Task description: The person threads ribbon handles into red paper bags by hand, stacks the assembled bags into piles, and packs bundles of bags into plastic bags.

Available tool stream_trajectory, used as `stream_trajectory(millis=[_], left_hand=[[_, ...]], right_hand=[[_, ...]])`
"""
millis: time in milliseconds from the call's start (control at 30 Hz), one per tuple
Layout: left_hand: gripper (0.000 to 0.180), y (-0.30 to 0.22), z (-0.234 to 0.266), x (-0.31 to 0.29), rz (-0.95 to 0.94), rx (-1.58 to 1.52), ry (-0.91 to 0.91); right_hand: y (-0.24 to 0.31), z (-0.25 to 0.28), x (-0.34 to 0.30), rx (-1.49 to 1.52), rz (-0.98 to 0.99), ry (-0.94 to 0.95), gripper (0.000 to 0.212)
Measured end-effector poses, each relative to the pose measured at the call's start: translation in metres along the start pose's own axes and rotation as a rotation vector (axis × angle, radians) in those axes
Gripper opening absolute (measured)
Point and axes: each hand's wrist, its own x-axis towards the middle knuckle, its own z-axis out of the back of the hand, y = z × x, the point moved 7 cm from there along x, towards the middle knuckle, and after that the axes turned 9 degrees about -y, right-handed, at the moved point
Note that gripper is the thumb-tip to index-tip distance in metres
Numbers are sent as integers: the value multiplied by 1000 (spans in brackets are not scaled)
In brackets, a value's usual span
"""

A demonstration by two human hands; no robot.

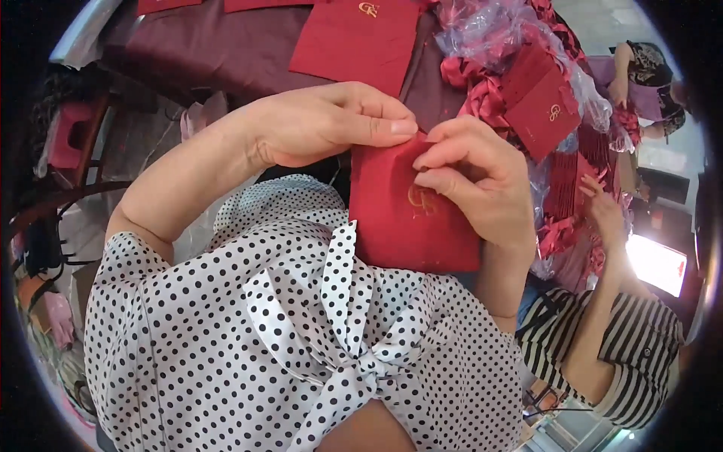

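Note:
In front of my chest hangs a flat red bag [407, 233] with a gold emblem on its front. My left hand [320, 124] pinches its top edge between thumb and fingers. Close beside it, my right hand [478, 177] is curled over the bag's upper right, thumb and fingertips drawn together. Whatever lies between those right fingertips is too small to make out. Further off on the table, a similar red bag [354, 41] lies flat.
A dark maroon cloth covers the table [203, 49]. To the right are stacked red bags [542, 105], red ribbons [486, 102] and clear plastic wrap [482, 34]. A co-worker in a striped top [625, 339] reaches in at right; another person [648, 75] is beyond.

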Motion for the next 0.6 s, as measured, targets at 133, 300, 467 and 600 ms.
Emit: stream_trajectory(millis=[133,300,467,600], left_hand=[[25,-7,3,2,-43,2,24],[14,-23,9,-2,-59,71,-51],[14,-23,14,4,-89,108,-105],[15,-27,14,5,-105,126,-115]], right_hand=[[19,10,3,-144,109,-37,14],[32,28,-3,-171,232,-267,20],[36,16,-2,-243,139,-258,19],[37,14,-1,-300,153,-286,19]])
